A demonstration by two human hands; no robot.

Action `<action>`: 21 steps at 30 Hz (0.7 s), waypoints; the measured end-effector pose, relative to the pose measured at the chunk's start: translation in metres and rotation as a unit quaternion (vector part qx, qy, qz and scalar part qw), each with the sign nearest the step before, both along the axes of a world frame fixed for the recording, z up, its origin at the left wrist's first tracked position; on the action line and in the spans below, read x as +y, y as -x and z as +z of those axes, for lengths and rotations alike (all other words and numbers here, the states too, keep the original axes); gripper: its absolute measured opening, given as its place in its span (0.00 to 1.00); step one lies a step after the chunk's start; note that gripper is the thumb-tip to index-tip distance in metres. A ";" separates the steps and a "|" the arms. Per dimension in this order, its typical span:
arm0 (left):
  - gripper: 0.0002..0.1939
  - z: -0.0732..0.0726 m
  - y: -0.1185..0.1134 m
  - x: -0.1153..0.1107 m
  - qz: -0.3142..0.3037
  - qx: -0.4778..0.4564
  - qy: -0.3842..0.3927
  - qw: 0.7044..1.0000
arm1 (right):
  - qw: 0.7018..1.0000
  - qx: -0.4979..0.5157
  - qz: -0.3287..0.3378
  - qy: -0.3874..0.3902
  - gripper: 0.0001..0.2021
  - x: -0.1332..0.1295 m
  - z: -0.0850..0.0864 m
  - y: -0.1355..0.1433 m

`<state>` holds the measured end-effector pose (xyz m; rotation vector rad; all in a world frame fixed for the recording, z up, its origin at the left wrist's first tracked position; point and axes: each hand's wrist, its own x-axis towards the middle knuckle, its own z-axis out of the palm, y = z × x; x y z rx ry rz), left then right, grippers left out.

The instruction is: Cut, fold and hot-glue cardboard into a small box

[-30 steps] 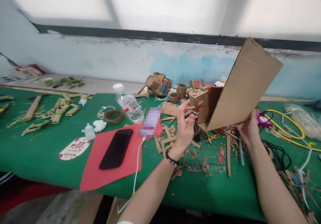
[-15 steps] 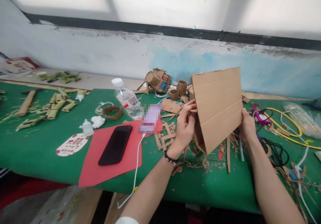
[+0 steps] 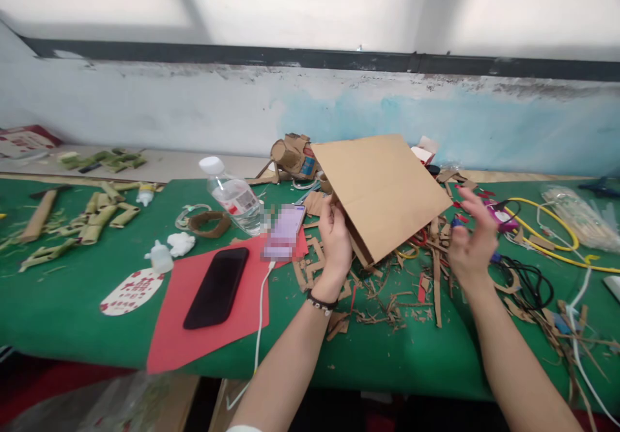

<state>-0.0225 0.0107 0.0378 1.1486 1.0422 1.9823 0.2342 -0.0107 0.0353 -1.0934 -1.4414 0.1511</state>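
My left hand [image 3: 336,240] grips the left edge of a folded brown cardboard sheet [image 3: 387,190], which lies tilted low over the green table [image 3: 72,290]. My right hand [image 3: 469,246] hovers just right of the sheet with fingers spread, touching nothing. Cardboard scraps and strips [image 3: 387,303] litter the cloth under and between both hands. A black bracelet sits on my left wrist.
A black phone [image 3: 217,287] lies on a red sheet [image 3: 194,329], with a second phone [image 3: 285,228] on a white cable. A water bottle [image 3: 232,194], cardboard models [image 3: 293,155], bamboo pieces [image 3: 92,216], yellow and black cables [image 3: 547,251] surround the work spot.
The cardboard sheet came down from upright to a low tilt over the table. My right hand let go of its right edge and opened; my left hand kept its grip.
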 end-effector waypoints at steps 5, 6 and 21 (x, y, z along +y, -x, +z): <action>0.17 0.005 -0.004 -0.002 -0.002 0.002 -0.010 1.000 | 0.940 -0.308 0.138 -0.056 0.33 0.002 -0.010 0.028; 0.18 0.005 -0.004 -0.002 0.004 0.003 -0.005 1.000 | 0.930 -0.337 0.139 -0.048 0.33 0.003 -0.007 0.029; 0.22 -0.010 0.004 0.006 0.064 0.029 0.016 0.997 | 0.789 -0.507 -0.188 0.291 0.17 -0.014 -0.045 -0.127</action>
